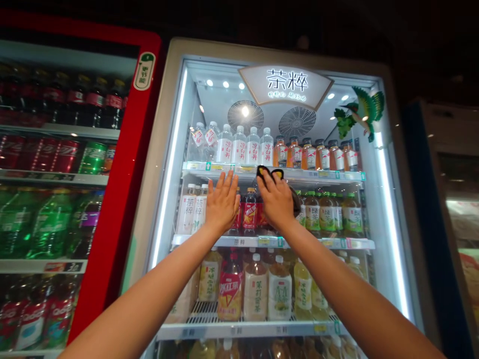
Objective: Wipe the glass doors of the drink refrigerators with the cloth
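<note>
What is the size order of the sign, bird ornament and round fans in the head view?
Largest first: the sign, then the bird ornament; the left fan and right fan look alike, so unranked.

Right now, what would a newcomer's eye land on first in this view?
The brightly lit glass-front drinks cooler fills the middle, with a glowing fan-shaped sign inside at its top and a green model bird to the sign's right. Two raised hands stand out at its middle shelf: the left hand spread open beside red-labelled bottles, the right hand over a dark object with yellow marks. A red-framed cooler stands to the left.
</note>
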The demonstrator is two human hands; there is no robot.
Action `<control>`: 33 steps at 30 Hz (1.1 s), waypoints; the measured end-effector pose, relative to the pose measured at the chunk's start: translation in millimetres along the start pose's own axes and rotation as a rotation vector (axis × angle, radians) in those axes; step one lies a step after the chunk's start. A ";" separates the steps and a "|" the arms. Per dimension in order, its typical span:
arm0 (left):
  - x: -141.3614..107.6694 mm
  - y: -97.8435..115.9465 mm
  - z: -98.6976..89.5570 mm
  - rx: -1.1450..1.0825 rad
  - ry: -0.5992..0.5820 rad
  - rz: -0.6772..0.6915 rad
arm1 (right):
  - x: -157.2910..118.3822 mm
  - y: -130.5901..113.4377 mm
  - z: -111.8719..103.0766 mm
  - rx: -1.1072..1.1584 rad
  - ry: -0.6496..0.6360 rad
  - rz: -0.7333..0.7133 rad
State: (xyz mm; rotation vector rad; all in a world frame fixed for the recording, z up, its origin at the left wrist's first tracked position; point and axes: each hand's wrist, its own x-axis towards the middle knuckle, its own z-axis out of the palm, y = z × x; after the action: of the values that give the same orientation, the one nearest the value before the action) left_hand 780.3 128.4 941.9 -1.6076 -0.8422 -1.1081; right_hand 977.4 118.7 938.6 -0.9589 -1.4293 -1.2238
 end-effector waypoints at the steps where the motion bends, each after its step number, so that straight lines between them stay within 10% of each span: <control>1: 2.6 4.7 0.5 -0.009 -0.007 0.005 | 0.9 -4.8 0.7 0.015 -0.015 -0.046; 7: 26.5 41.6 4.9 -0.047 -0.011 0.022 | 45.4 22.5 -5.1 0.061 -0.030 -0.067; 15: 22.9 61.6 7.9 -0.026 -0.061 0.031 | -16.7 47.8 -11.6 -0.025 -0.016 0.066; 19: 30.9 72.0 11.3 0.001 -0.075 0.023 | -2.1 66.9 -14.6 -0.023 -0.036 -0.039; 24: 35.7 79.4 15.0 0.021 -0.110 0.042 | -0.4 108.7 -17.9 -0.030 0.059 0.185; 29: 25.1 78.0 16.9 0.010 -0.097 0.069 | -52.0 92.3 -13.8 -0.064 0.053 0.198; 33: 26.8 91.2 22.7 -0.012 -0.094 0.050 | -34.4 87.2 -13.0 -0.016 -0.015 0.004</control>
State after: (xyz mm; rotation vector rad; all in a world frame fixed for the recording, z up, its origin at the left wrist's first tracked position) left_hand 877.7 124.3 934.7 -1.6920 -0.8536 -1.0112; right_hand 1070.7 122.6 922.9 -0.9830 -1.4309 -1.2288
